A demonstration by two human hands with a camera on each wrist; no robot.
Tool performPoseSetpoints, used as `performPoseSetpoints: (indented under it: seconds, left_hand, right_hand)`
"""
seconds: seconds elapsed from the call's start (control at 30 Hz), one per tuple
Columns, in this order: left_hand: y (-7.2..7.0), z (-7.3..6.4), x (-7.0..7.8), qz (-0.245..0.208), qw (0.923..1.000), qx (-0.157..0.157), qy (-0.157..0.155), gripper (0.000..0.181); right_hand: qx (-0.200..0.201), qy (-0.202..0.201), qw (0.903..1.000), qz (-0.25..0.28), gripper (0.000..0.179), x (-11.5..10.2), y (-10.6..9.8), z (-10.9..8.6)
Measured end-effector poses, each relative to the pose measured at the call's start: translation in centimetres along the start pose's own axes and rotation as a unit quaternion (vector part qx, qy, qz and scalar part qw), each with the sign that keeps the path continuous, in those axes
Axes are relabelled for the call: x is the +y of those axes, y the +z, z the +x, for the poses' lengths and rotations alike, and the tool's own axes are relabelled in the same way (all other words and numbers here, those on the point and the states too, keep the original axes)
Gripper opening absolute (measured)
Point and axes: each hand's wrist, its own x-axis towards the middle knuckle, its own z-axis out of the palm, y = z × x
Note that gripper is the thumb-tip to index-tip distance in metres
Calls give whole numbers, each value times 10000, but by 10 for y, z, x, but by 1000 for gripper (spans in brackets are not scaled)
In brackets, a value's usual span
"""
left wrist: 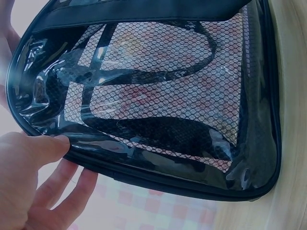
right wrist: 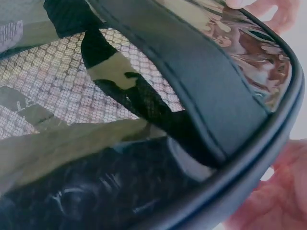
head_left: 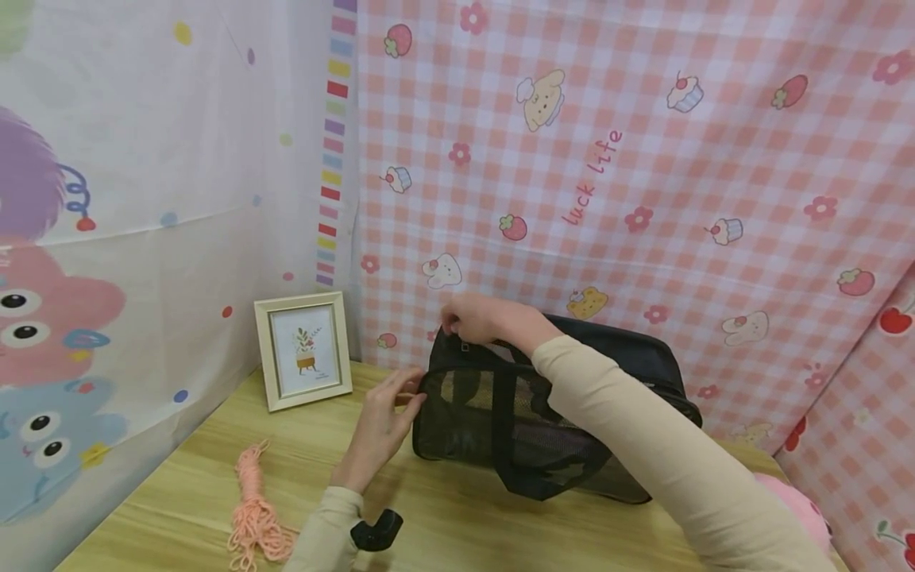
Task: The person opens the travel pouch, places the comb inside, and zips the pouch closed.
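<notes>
Pinching black bag (head_left: 452, 439) at rim, left fingers (left wrist: 85, 187), right fingers (head_left: 449, 316) at top corner, grip unclear

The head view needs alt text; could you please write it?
A person's left hand and right hand hold the left end of a black mesh bag on a wood-grain table, with a framed plant picture and pink cord further left.

Bag (head_left: 525, 433) on table (head_left: 443, 520), right of frame (head_left: 306, 349) and cord (head_left: 253, 500).

Under soft, even light, glare streaks the bag (left wrist: 153, 103); the right-wrist view is hazy.
</notes>
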Motion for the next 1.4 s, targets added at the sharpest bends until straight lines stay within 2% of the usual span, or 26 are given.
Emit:
performPoseSetpoints:
  seconds: [0.13,0.4,0.53,0.73,0.87,0.93,1.1,1.2,1.4]
  left_hand:
    - [-1,1,0,29,10000,18,25,33]
    - [-1,0,0,41,10000,20,5,32]
    - [0,-1,0,68,10000,23,55,32]
    - [1,-2,0,101,9999,12,13,33]
    - [2,-2,0,93,10000,-15,-31,33]
    - [2,-2,1,86,9999,-5,-62,33]
    - [2,-2,1,86,9999,15,-106,33]
    - [3,-1,1,71,9999,17,-124,32]
    - [2,-1,1,62,9999,40,-115,32]
  right_hand:
    - [-41,8,10000,-34,14,-2,-2,-4]
    - [83,219,9995,215,24,-4,1,-7]
    - [206,273,9988,337,16,-1,1,-8]
    - [415,56,9989,213,2,2,-1,-11]
    - [431,-73,9988,215,27,3,-2,-14]
    - [477,-122,9986,181,30,3,-3,-15]
    - [950,-319,9950,-42,28,4,-5,-17]
    - [1202,-404,9919,12,32,8,-6,-17]
    - [1535,-470,9868,205,16,18,-5,-22]
